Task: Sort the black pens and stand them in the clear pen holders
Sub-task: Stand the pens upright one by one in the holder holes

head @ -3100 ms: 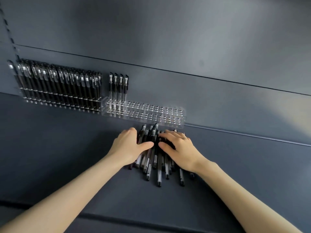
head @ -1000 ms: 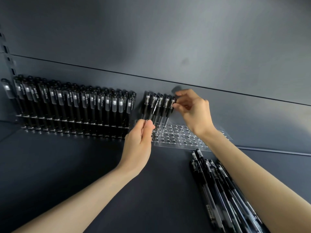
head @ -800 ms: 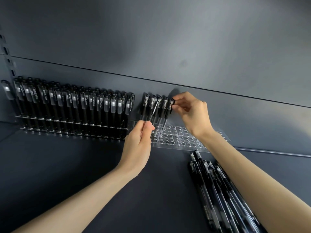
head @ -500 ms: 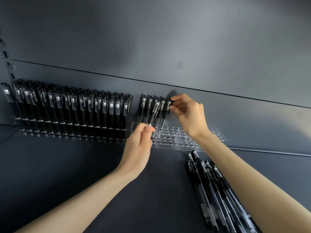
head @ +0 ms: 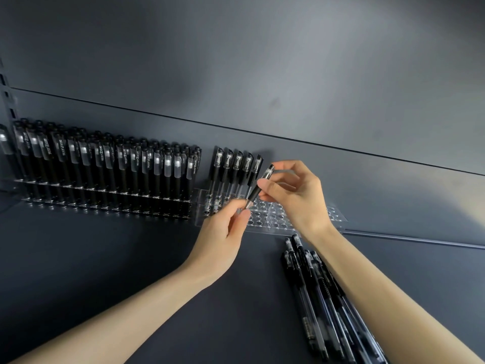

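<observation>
At centre frame, the left hand [head: 223,232] and right hand [head: 294,195] are both pinching one pen [head: 258,186] in front of five standing pens [head: 237,169] in a holder [head: 304,218], with a pile [head: 322,298] lying lower right.

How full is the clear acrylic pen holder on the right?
Mostly empty: the clear acrylic holder has five black capped pens standing at its left end; its other visible holes hold nothing.

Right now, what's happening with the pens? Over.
Left hand and right hand both pinch one pen, tilted above the clear holder. Five pens stand in it. Empty holes unblocked.
</observation>
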`<state>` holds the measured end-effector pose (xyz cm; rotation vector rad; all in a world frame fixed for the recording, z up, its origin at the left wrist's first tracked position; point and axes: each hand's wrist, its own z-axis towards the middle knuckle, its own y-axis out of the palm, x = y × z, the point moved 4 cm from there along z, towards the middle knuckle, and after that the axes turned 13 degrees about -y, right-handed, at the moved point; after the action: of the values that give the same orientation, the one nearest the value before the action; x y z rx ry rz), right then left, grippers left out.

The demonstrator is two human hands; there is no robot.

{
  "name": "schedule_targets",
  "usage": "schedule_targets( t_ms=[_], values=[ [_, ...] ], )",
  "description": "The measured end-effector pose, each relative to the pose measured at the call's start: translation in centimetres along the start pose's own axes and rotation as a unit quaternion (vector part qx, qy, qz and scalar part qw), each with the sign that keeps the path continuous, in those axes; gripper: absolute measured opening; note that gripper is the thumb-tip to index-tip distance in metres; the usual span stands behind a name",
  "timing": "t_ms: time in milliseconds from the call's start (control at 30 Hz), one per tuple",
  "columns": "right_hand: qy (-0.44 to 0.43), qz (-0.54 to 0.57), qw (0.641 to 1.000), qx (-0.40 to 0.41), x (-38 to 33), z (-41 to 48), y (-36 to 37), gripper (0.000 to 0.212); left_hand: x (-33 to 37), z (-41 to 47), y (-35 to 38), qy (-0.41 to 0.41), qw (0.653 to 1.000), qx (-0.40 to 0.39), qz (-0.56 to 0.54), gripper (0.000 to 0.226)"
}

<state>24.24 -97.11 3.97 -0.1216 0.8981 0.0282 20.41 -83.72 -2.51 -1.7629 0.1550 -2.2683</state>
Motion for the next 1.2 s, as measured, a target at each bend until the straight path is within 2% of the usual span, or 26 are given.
schedule_targets(
  t_ms=[167, 333, 400, 467, 567, 667, 800, 1200],
  values=[
    [0.0, -0.007, 1.0, -0.008, 0.2, 0.2, -0.5, 0.027, -0.4, 0.5, 0.2, -0.024, 0.999, -0.024, -0.012, 0.014],
    [-0.041, -0.045, 0.996, -0.07, -0.2, 0.6, -0.2, 0.035, -0.3, 0.6, 0.0, -0.047, 0.997, -0.053, -0.02, 0.019],
    [-0.056, -0.061, 0.996, -0.045, -0.4, 1.1, -0.6, 0.036, -0.7, 0.8, -0.2, -0.033, 0.998, -0.024, 0.04, 0.023],
    [-0.076, -0.094, 0.993, 0.013, -0.7, 2.0, -1.5, 0.037, -1.2, 1.1, -0.8, 0.025, 0.985, 0.048, 0.166, 0.032],
    [-0.12, -0.163, 0.976, 0.078, -1.4, 3.4, -2.8, 0.034, -1.7, 1.1, -1.2, 0.121, 0.919, 0.11, 0.358, 0.044],
    [-0.145, -0.204, 0.965, 0.084, -1.2, 4.2, -2.8, 0.03, -1.9, 1.2, -0.8, 0.129, 0.884, 0.112, 0.434, 0.047],
    [-0.153, -0.214, 0.962, 0.07, -0.2, 4.5, -2.3, 0.03, -2.3, 1.3, -0.6, 0.133, 0.87, 0.101, 0.464, 0.048],
    [-0.118, -0.257, 0.959, -0.03, 2.8, 4.2, -1.0, 0.027, -2.1, 1.3, -0.6, 0.111, 0.866, 0.08, 0.481, 0.048]
  ],
)
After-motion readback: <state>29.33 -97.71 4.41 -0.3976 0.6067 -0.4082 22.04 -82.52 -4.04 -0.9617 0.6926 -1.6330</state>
